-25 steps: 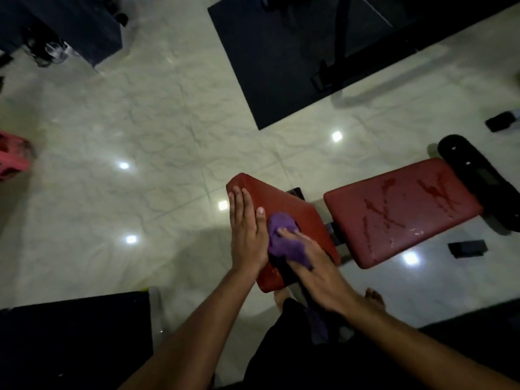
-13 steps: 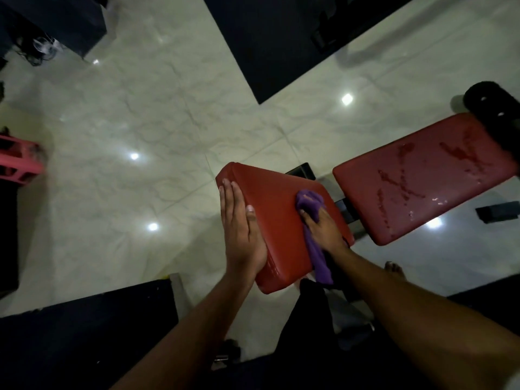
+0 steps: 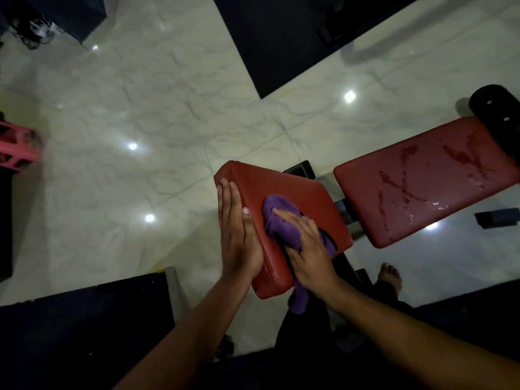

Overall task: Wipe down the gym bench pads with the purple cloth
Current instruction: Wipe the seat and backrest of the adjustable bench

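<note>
A red gym bench has two pads. The near pad [image 3: 295, 190] is tilted up in front of me. My left hand [image 3: 237, 235] lies flat with straight fingers against its left edge. My right hand [image 3: 305, 243] presses the bunched purple cloth [image 3: 277, 218] onto the pad's middle, fingers spread over it; a tail of cloth hangs off the pad's near end. The far pad [image 3: 427, 178] at right shows wet streaks and droplets.
Glossy marble floor all around. Black mats lie at top centre [image 3: 281, 38] and bottom left [image 3: 70, 327]. A black roller pad [image 3: 498, 114] sits at the bench's far right end. A pink crate [image 3: 14, 147] stands at the left edge. My bare foot [image 3: 389, 277] is beside the bench.
My right hand has slid the purple cloth from the pad's right edge back toward its middle. My left hand has stayed on the left edge.
</note>
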A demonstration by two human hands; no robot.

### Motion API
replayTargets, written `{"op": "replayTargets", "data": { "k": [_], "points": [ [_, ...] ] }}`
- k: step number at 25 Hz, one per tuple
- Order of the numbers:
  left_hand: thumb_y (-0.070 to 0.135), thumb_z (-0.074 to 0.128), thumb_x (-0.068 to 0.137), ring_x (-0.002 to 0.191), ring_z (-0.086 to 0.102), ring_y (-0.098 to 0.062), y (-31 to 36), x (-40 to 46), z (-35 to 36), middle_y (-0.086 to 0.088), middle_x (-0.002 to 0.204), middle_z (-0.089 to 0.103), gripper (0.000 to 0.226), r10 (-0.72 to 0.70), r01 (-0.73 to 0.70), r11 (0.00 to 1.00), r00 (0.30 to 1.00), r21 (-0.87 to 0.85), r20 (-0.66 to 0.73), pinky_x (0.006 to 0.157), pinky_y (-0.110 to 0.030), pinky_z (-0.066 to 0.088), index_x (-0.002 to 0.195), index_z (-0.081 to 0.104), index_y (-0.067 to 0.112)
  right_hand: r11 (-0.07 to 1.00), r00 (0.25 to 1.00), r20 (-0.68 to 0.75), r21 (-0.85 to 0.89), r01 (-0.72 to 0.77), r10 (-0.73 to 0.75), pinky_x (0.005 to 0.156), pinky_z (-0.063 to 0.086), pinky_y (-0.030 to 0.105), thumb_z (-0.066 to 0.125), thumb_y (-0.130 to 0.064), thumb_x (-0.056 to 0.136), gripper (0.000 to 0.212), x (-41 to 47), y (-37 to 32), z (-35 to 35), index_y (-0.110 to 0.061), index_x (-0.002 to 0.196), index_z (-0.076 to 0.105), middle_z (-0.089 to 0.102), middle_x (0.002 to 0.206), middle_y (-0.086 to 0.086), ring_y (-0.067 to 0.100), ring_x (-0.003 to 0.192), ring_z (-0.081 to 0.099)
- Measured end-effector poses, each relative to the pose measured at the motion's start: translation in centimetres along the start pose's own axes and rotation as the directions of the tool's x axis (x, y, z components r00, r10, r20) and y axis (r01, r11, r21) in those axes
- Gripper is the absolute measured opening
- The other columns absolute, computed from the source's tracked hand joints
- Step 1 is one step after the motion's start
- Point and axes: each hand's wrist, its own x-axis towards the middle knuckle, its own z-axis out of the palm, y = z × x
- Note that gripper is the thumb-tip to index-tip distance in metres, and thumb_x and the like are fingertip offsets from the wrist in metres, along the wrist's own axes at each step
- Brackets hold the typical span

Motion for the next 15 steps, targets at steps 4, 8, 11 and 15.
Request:
{"op": "replayTargets", "data": {
  "k": [4, 8, 11, 15],
  "points": [
    [0.019, 0.024, 0.110, 0.157, -0.007, -0.005, 0.1, 0.1, -0.1, 0.003, 0.171, 0.000, 0.056, 0.009, -0.013, 0.996, 0.999, 0.086, 0.042, 0.124, -0.017, -0.003, 0.163, 0.011, 0.011, 0.965, 0.967, -0.018, -0.061, -0.256, 0.256, 0.105, 0.037, 0.037, 0.037, -0.046, 0.093, 0.058, 1.3, 4.6, 1.1, -0.016, 0.142, 0.051, 0.055, 0.136, 0.003, 0.022, 0.123, 0.050],
    [0.031, 0.024, 0.111, 0.153, -0.008, 0.005, 0.5, 0.2, -1.0, 0.016, 0.168, -0.001, 0.055, 0.002, -0.014, 0.985, 0.998, 0.170, 0.066, 0.120, -0.012, -0.003, 0.161, 0.003, 0.028, 0.910, 0.910, -0.021, -0.002, -0.414, 0.414, 0.100, 0.045, 0.038, 0.045, -0.038, 0.100, 0.037, 0.2, 5.3, -2.6, -0.026, 0.134, 0.055, 0.059, 0.123, -0.004, 0.019, 0.116, 0.057],
    [0.045, 0.020, 0.109, 0.153, -0.003, 0.005, 0.6, 0.6, -1.0, 0.019, 0.168, 0.002, 0.056, -0.013, 0.012, 0.998, 1.000, 0.069, 0.017, 0.122, -0.014, -0.001, 0.161, 0.009, 0.028, 0.991, 0.992, -0.037, 0.063, -0.116, 0.119, 0.110, 0.036, 0.030, 0.052, -0.021, 0.096, 0.038, 3.0, 0.3, -1.7, -0.023, 0.134, 0.057, 0.056, 0.135, -0.003, 0.012, 0.129, 0.050],
    [0.044, 0.018, 0.108, 0.157, -0.003, -0.004, 0.1, 1.1, -0.2, 0.012, 0.171, 0.001, 0.061, -0.013, 0.013, 1.000, 1.000, 0.005, 0.025, 0.127, -0.024, 0.001, 0.163, 0.011, 0.018, 0.995, 0.994, 0.041, 0.008, 0.102, -0.102, 0.113, 0.031, 0.031, 0.052, -0.021, 0.088, 0.052, 11.1, -1.3, 2.8, -0.023, 0.139, 0.053, 0.054, 0.140, -0.001, 0.016, 0.133, 0.047]
  ]
}}
